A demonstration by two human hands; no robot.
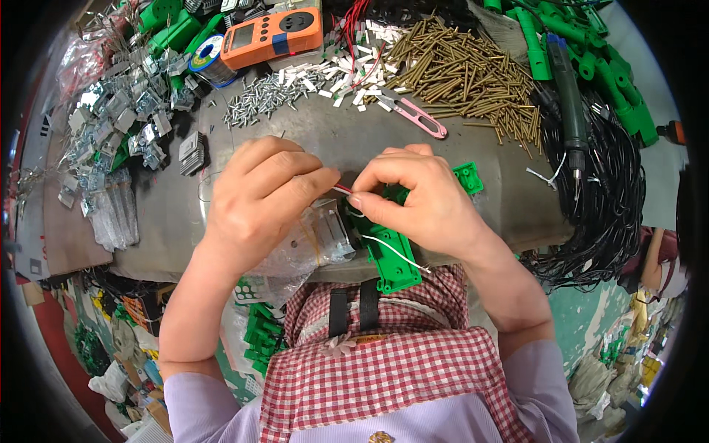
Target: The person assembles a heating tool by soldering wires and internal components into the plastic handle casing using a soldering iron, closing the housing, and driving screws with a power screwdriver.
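Over the near edge of the bench, a short red-and-white wire (342, 189) spans the gap between my hands. My right hand (413, 192) pinches one end between thumb and forefinger. My left hand (269, 188) has its fingers curled and closed at the other end; its fingertips partly hide the wire. Below my right hand lies an open green plastic housing (402, 269), tilted over the bench edge above my lap. A loose white wire (391, 249) runs across it. Beside it, under my left hand, sits a transparent plastic bag (321, 236).
Pink thread snips (417, 114) lie beyond my hands, near piles of screws (262, 100) and brass rods (465, 70). An orange meter (272, 38) and solder spool (210, 59) stand behind. An electric screwdriver (572, 111) and black cables (605, 199) are at the right.
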